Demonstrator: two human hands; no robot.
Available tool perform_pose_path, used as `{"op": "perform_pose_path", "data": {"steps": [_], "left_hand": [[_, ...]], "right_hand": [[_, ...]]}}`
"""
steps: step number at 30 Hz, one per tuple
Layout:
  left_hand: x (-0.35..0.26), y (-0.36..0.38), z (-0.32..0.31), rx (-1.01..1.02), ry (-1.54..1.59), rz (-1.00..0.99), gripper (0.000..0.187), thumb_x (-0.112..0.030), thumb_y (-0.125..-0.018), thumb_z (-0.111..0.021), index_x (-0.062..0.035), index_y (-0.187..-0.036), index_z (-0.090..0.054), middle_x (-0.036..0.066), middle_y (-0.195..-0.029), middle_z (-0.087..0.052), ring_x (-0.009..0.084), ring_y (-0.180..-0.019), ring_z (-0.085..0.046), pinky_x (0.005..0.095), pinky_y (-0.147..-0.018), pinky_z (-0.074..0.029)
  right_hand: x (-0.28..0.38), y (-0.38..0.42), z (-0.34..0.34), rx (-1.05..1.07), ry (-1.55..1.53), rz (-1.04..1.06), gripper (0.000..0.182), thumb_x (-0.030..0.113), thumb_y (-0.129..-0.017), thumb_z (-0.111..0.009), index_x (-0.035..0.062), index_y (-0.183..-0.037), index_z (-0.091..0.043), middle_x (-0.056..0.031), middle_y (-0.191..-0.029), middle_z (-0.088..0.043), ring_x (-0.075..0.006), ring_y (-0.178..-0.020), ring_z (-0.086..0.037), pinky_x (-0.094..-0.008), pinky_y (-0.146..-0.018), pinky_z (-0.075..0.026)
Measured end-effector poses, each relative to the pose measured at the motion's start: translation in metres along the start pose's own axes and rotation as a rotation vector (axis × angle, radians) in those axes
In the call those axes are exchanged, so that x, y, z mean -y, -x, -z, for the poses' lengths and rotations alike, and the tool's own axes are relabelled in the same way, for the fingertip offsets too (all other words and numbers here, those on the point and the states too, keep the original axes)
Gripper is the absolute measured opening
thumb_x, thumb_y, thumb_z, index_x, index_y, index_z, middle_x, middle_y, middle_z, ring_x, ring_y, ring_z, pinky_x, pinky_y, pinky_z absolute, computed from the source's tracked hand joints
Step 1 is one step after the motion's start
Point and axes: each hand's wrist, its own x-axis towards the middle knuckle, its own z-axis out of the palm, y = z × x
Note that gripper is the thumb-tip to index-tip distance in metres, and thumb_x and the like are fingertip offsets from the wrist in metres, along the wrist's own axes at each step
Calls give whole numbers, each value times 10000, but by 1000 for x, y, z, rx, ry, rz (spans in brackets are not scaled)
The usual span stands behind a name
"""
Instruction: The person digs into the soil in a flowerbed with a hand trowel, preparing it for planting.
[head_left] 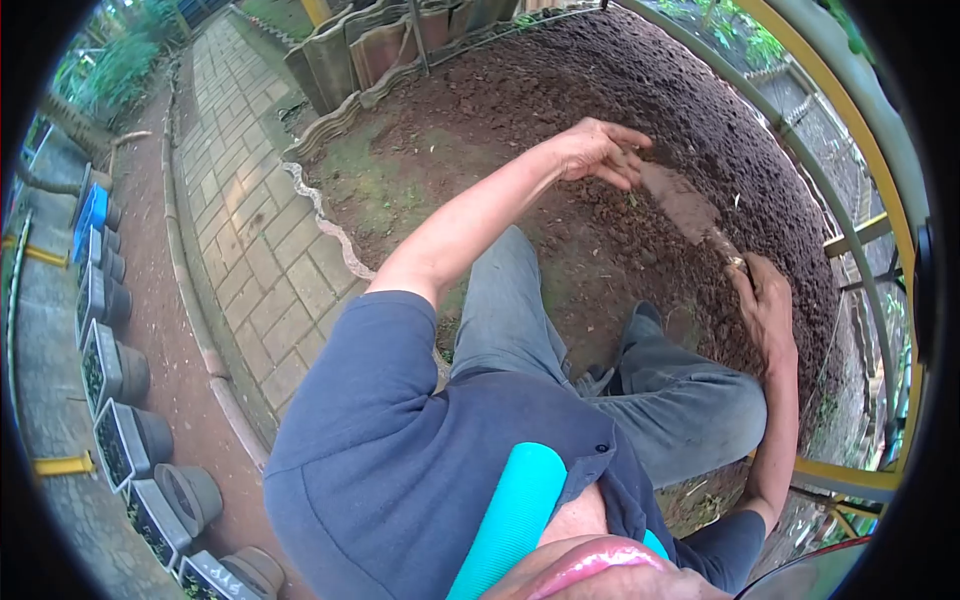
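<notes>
A trowel [690, 207] with a flat, soil-caked, reddish-brown blade lies slanted over the dark soil bed [560, 110], blade far and left, handle near and right. The blade's far end is at the fingertips of one hand; the handle is hidden in the other's grip.

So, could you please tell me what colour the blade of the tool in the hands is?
Rusty reddish-brown, like the soil; the blade shows in the head view.

A bed of loose brown soil [560, 110] carries everything, spreading under and beyond both hands. A scalloped edging [330, 225] borders it, well to the left of the left hand [600, 150], with brick paving [250, 230] beyond that.
</notes>
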Motion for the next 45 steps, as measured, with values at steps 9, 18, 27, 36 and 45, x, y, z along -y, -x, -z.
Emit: {"op": "perform_pose_path", "data": {"steps": [9, 18, 27, 36, 45], "left_hand": [[137, 55, 128, -776, -1188, 273, 656, -658, -672, -657, -188, -1129, -687, 224, -1281, -525, 364, -1205, -478, 493, -1027, -352], [270, 252, 129, -1558, -662, 983, 934, -364, -789, -616, -146, -1492, -42, 293, -1369, -359, 503, -1166, -452, 561, -991, -356], [279, 251, 149, -1529, -888, 1009, 957, -376, -830, -561, -95, -1476, 86, 279, -922, -645, 428, -836, -633, 494, -809, -486], [278, 260, 148, -1650, -930, 723, 822, -275, -845, -599, -115, -1488, -113, 285, -1440, -267, 481, -1195, -438, 476, -967, -427], [273, 266, 154, -1565, -528, 887, 843, -218, -813, -609, -134, -1489, -114, 277, -1450, -243, 469, -1195, -446, 477, -954, -438]], "right_hand": [[-1, 3, -6, -162, -462, -291, 355, 192, -954, -508, 38, -1272, -540, -81, -935, -648, -125, -717, -598, -267, -677, -486], [7, -58, -37, 298, -600, -385, 301, 222, -888, -537, 1, -1064, -641, 9, -628, -526, -62, -463, -451, -216, -401, -338], [83, -246, -223, 716, -523, -60, 259, 213, -835, -572, -42, -822, -615, -60, -604, -559, -123, -521, -510, -293, -487, -403], [271, -353, -313, 104, -819, 359, 298, 108, -818, -639, -43, -1074, -619, -207, -879, -654, -259, -777, -657, -347, -713, -501], [352, -472, -339, 484, -205, 415, 245, 213, -887, -566, -20, -956, -597, -163, -763, -649, -284, -701, -643, -386, -635, -470]]}}
